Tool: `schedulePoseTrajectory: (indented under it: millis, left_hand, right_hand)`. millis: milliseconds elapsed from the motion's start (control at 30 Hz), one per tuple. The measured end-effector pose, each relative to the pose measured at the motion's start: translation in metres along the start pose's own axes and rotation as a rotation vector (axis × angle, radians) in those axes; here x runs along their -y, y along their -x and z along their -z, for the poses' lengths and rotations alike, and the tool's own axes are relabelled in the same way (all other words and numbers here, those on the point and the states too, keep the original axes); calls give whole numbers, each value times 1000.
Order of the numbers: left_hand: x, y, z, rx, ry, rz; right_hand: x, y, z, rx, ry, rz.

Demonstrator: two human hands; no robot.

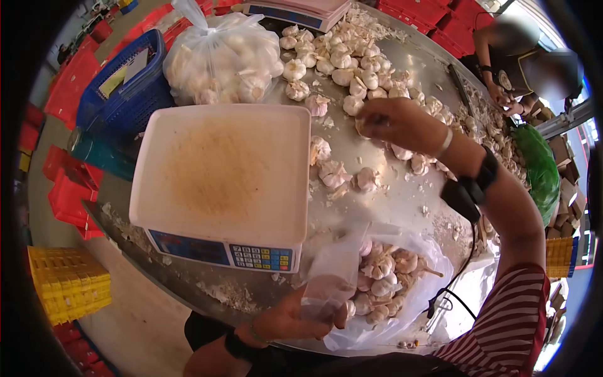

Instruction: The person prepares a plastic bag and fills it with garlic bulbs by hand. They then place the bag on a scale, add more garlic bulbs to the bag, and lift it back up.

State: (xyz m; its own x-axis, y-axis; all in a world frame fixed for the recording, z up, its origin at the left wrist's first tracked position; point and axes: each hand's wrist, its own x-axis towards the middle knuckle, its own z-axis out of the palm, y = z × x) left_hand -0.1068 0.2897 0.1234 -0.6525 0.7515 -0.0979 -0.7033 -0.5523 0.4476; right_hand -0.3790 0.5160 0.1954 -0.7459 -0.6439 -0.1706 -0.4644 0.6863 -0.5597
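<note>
My left hand grips the near left edge of a clear plastic bag. The bag lies with its mouth spread on the metal table, and several garlic bulbs show inside it. Farther out, my right hand reaches over the loose garlic bulbs, its fingers curled. A pale edge shows beside the fingertips, but what they hold is mostly hidden. A white weighing scale with a keypad on its front stands left of the bag, its pan bare and stained brown.
A tied bag of garlic and a blue basket stand behind the scale. Another scale is at the back. Garlic skins litter the metal table. Co-workers sit at far right, near a green sack. A black cable hangs beside my right arm.
</note>
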Motion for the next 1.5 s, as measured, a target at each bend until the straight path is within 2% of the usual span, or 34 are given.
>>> schedulePoseTrajectory:
  millis: [67, 167, 267, 300, 333, 400, 467, 600, 700, 767, 900, 967, 1033, 1100, 1233, 1333, 1400, 1433, 1467, 1500]
  left_hand:
    - [-1, -1, 12, -20, -117, 44]
    - [-7, -3, 19, -81, -128, 107]
    - [-12, 1, 24, -103, -112, 189]
    - [-15, 1, 19, -144, -84, 245]
    - [-14, 2, 14, -226, -92, 200]
    - [-12, -1, 19, -189, -95, 204]
    - [-14, -2, 25, -128, -95, 187]
    - [-16, 2, 25, -205, -158, 206]
    - [-9, 6, 24, -272, -149, 237]
    - [1, 8, 29, -298, -283, 226]
    - [-6, -3, 20, -155, -259, 168]
    - [-9, -1, 28, -57, -391, 321]
    - [-4, 0, 29, -74, -347, 326]
    - [-4, 0, 28, -44, -397, 204]
    - [-9, -3, 19, -84, -344, 171]
    - [-12, -2, 16, -110, -317, 189]
    - [-5, -4, 16, -84, -351, 179]
    - [0, -5, 15, -72, -350, 179]
    - [3, -6, 15, -75, -341, 206]
    - [5, -7, 15, -81, -333, 240]
  right_hand:
    - [-28, -51, -14, -108, 184, -7]
    - [-47, -114, -39, -209, 351, 39]
    - [-52, -168, -63, -297, 355, 83]
    - [-53, -183, -65, -306, 356, 77]
    - [-53, -196, -68, -286, 438, 82]
    - [-58, -215, -77, -268, 513, 77]
    - [-61, -228, -86, -241, 535, -27]
    - [-66, -224, -77, -150, 502, -25]
    - [-75, -210, -74, -138, 624, -32]
    - [-79, -195, -68, -111, 607, -44]
    - [-88, -154, -59, -54, 623, -112]
    - [-88, -127, -67, -70, 712, -158]
    - [-95, -97, -73, -17, 719, -224]
    - [-109, -67, -76, -32, 738, -177]
    - [-119, -20, -58, -44, 716, -220]
    - [-112, -12, -48, 121, 608, -385]
    - [-86, -19, -64, -103, 743, -294]
    - [-68, -19, -68, -152, 572, -199]
    - [-67, -26, -84, -210, 496, -8]
    - [-39, -29, -94, -159, 465, -10]
